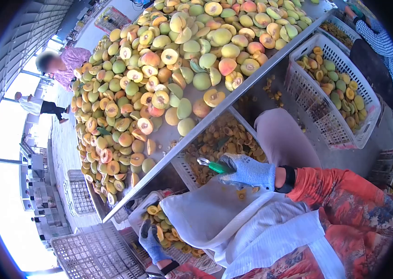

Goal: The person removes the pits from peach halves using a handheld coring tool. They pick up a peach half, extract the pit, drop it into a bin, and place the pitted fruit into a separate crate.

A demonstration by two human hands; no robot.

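Note:
My right hand (250, 171), in a blue knitted glove, is closed around a green-handled tool (220, 167) with a short metal tip. It is above the white apron cloth (206, 209) on my lap. My left hand (152, 244), in a blue and grey glove, is at the edge of a crate of peach halves (173, 237) at lower left. Its fingers look stretched and slightly apart, beside an orange half. A large heap of halved yellow-green peaches (159, 97) covers the table in front of me.
A metal table edge (196, 128) crosses diagonally. Below it is a crate of pits and scraps (233, 139). A white crate of peach halves (336, 88) is at right, near another person's checked sleeve (382, 46). Stacked crates (94, 253) are at lower left. A person (71, 63) is beyond the heap.

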